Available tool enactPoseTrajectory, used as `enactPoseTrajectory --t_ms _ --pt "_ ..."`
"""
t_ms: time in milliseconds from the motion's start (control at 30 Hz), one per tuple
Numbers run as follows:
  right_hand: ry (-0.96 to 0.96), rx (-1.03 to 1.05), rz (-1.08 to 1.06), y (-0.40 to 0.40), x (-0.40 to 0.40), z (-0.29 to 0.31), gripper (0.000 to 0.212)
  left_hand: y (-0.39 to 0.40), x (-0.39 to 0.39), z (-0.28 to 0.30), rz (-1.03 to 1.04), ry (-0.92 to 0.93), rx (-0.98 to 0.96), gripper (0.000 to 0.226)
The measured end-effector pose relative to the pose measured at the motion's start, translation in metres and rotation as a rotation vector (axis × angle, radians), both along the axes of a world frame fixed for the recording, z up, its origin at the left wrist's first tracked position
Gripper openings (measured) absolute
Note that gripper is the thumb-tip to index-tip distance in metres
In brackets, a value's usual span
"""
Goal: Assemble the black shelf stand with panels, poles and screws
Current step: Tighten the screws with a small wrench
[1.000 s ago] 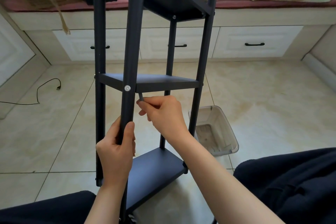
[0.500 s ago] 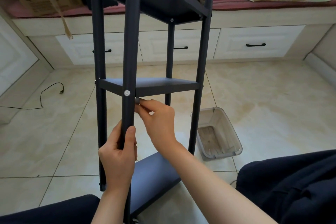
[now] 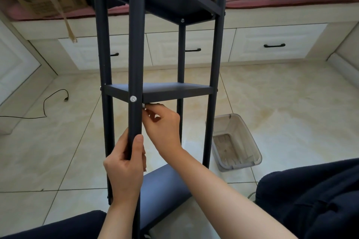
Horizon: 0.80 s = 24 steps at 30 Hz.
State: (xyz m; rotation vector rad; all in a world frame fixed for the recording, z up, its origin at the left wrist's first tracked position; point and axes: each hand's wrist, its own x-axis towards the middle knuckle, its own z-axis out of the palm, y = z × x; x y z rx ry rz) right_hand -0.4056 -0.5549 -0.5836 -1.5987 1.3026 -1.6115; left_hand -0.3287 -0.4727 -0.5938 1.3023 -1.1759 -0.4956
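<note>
Stand: left hand [image 3: 124, 169] gripped front pole [image 3: 136, 60]; right hand [image 3: 163, 124] pinched small tool [image 3: 143, 105] under middle panel [image 3: 174, 91]. Advice: brace pole, seat tool squarely.

Both forearms were bare, the left hand [image 3: 124, 169] and right hand [image 3: 165, 128] wore no gloves, and dark navy trousers [image 3: 310, 200] covered the legs.
</note>
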Motion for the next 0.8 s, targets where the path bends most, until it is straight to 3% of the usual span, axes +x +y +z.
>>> enactPoseTrajectory --t_ms 267,467,800 --pt "-0.089 0.321 0.205 0.02 -0.029 0.012 0.021 0.0 -0.002 0.0 0.005 -0.024 0.016 0.054" --pt "-0.07 0.574 0.355 0.026 -0.053 0.034 0.022 0.002 -0.005 0.005 -0.004 -0.006 -0.012 0.07" --pt "0.0 0.667 0.378 0.022 -0.053 0.057 0.018 0.004 -0.004 0.006 0.021 0.026 -0.01 0.069"
